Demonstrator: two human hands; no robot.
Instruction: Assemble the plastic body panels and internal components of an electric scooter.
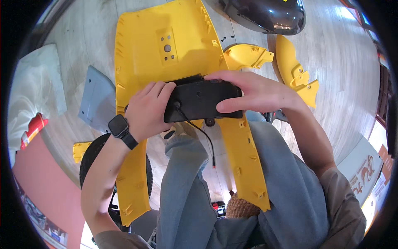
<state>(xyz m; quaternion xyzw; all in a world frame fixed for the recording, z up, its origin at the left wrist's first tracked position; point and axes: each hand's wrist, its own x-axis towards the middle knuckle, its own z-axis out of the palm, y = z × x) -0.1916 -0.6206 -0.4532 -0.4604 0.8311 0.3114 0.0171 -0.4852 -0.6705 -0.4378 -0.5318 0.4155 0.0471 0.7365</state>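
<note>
A large yellow plastic panel (pixel 143 45), likely a vehicle body cover, lies over my lap with two long legs reaching toward me. Across its middle sits a black plastic box (pixel 199 99) with a thin black cable (pixel 206 135) hanging from its face. My left hand (pixel 147 108), below a black watch (pixel 120 127), grips the box's left end with its fingers folded over the edge. Around the right end is my right hand (pixel 253 91), thumb pressed on the face and fingers along the top edge. The back of the box is hidden.
Curved yellow pieces (pixel 286 62) lie on the floor at the right, near a glossy black shell (pixel 269 16). At the left are a grey panel (pixel 97 97), a black tyre (pixel 93 155) and a clear plastic bag (pixel 39 79). A cardboard box (pixel 360 170) stands at the right edge.
</note>
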